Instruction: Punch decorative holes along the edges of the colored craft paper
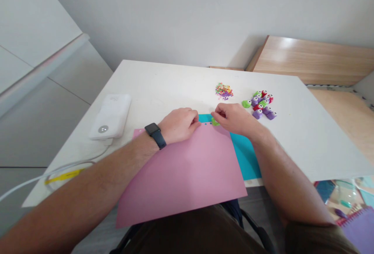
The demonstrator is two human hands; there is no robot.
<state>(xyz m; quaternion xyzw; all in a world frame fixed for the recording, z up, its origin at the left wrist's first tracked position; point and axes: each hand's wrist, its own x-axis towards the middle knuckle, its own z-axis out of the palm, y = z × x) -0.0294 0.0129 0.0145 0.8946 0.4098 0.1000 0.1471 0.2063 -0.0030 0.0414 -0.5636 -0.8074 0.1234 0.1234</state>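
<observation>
From the head camera, the left hand point(180, 123), a dark watch point(156, 135) on its wrist, rests curled with fingers pressed on the far edge of a blue sheet point(244, 154), which lies on the white table point(175, 82) under a pink sheet point(184, 172). The right hand point(233, 118) is pinched around a small green punch point(215, 122) set on that same blue edge, beside a row of punched holes. Just beyond lie a cluster of punches point(261, 104) and a confetti pile point(224, 90); a white power bank point(111, 115) sits left.
</observation>
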